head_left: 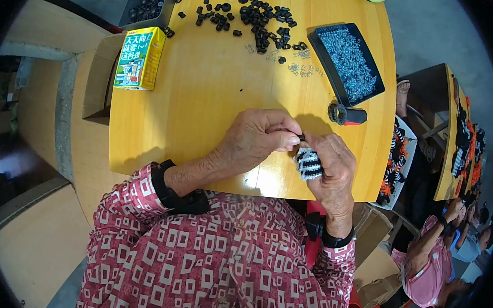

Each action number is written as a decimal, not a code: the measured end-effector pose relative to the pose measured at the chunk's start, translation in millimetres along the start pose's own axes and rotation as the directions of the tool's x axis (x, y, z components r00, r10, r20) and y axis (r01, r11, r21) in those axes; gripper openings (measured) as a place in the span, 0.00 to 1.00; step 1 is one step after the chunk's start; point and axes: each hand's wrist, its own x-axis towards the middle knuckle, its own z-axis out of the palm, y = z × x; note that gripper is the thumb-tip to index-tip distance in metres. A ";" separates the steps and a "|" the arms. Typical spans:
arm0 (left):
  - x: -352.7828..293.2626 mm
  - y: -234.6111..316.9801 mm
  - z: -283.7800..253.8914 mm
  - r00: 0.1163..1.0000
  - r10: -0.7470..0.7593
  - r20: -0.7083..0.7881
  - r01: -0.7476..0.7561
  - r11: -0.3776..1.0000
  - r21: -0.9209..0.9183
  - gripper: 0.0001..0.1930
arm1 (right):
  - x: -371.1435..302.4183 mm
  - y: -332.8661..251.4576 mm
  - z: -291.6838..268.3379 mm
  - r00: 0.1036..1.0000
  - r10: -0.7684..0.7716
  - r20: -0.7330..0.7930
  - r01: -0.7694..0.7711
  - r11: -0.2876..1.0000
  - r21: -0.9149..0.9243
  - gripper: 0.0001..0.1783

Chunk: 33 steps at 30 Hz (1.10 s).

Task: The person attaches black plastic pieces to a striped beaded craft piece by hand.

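Observation:
My right hand (335, 166) is closed around a small black-and-white striped knitted piece (308, 163), which hangs below the fingertips over the table's near edge. The fingers of my left hand (257, 136) are pinched together against the right hand's fingertips. A small dark part (300, 137) shows between the two hands, just above the striped piece. Its exact kind is mostly hidden by the fingers. Both wrists wear black bands.
Loose black plastic parts (260, 19) and small clear pieces (302, 70) lie across the far side of the yellow table (192, 122). A black tray of clear pieces (345, 58) and a red-and-black object (355, 116) are at right. A yellow-green carton (138, 60) stands left, near a bin of black parts (148, 4). People sit at another table, far right.

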 end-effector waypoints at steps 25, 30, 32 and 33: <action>5.6 5.0 5.2 0.997 -0.072 -0.030 0.073 0.997 0.030 0.08 | -2.8 -4.0 12.9 0.996 -0.015 -0.085 -0.003 0.980 -0.199 0.23; 2.5 6.4 3.6 0.999 -0.021 -0.026 0.026 0.979 0.201 0.09 | -4.0 0.7 16.3 0.994 -0.054 -0.090 0.032 0.973 -0.230 0.25; 2.0 5.9 2.0 1.000 -0.015 -0.019 0.018 0.985 0.174 0.10 | -3.0 0.3 15.5 0.994 -0.078 -0.082 0.057 0.970 -0.237 0.24; 1.9 7.9 0.8 1.000 0.001 0.006 -0.002 0.980 0.200 0.10 | -3.2 1.6 15.8 0.994 -0.078 -0.081 0.057 0.970 -0.237 0.24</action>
